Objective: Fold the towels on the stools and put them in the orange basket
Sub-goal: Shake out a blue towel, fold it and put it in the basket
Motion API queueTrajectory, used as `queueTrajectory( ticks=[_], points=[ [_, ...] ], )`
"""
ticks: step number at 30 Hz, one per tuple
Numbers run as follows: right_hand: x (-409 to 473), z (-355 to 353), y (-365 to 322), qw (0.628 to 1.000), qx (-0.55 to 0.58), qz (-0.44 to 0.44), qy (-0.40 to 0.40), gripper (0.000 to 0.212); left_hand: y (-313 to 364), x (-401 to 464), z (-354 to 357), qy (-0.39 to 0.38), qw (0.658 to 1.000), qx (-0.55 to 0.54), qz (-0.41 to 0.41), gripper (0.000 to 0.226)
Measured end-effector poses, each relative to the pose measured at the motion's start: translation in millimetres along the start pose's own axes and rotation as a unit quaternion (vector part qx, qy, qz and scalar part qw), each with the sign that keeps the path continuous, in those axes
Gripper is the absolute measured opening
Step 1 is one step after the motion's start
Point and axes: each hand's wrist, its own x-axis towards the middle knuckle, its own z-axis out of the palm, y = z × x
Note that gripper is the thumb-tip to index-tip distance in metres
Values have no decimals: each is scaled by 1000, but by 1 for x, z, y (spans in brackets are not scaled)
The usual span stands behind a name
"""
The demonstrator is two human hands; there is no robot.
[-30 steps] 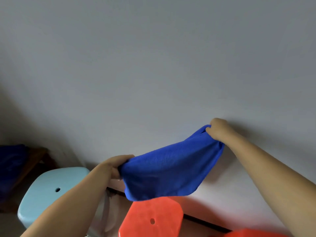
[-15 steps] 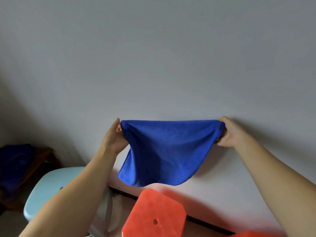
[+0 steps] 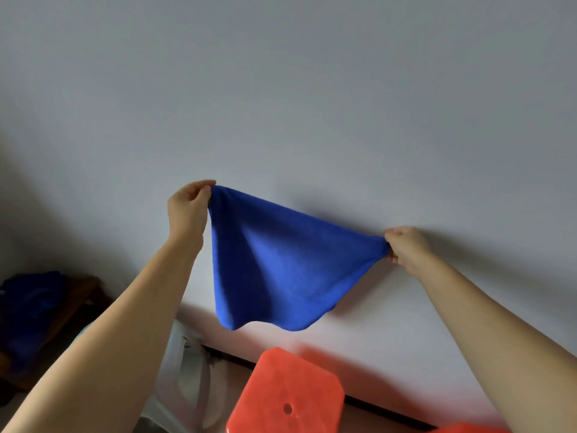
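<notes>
Left hand (image 3: 187, 207) pinching top corner of blue towel (image 3: 281, 264); right hand (image 3: 406, 248) pinching opposite corner, lower. Cloth hanging between grips, above orange stool (image 3: 285, 395).

We see soft, even light on the pale wall (image 3: 281, 89), brightest around its middle and falling off to grey toward the upper corners. The blue towel (image 3: 281, 264) throws a diffuse shadow on the wall up and to its right, so the light comes from the lower left. Left of the towel, the bottom corner sinks into murk, and a dark blue heap (image 3: 31, 307) there shows little detail. The red stool (image 3: 287, 392) below the towel tints the wall pink. Edges look slightly soft throughout.
</notes>
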Motion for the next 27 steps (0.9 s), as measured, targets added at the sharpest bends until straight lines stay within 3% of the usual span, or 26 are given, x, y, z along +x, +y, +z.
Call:
queueTrajectory(
  ticks=[3,5,8,11,14,16,19,21,23,27],
  points=[
    [-3,1,-7,997,-36,-54,39,28,0,-5,-8,10,997,66,29,30],
    [-9,3,-17,997,57,-49,9,29,-3,-5,-14,13,1000,24,-9,28],
    [-15,5,-37,963,262,-29,-51,29,-9,-4,-24,14,980,-110,-162,15],
    [-19,2,-56,931,343,-41,-116,22,-29,-7,-36,-17,945,-100,-312,10],
    [-23,-3,-64,955,242,-88,-149,36,-49,-16,-40,-47,927,-44,-369,16],
    [-26,-4,-64,982,65,-143,-103,44,-59,-19,-43,-69,923,16,-378,20],
    [-27,-5,-61,977,-75,-191,-49,47,-64,-25,-46,-152,892,61,-421,16],
    [-28,-6,-59,975,-101,-198,-30,47,-63,-28,-48,-174,887,29,-427,13],
    [-31,-7,-57,981,-91,-169,-12,45,-58,-27,-48,-141,904,-40,-401,16],
    [-42,-12,-44,995,73,21,-63,37,-41,-20,-49,-65,938,-132,-313,19]
  ],
)
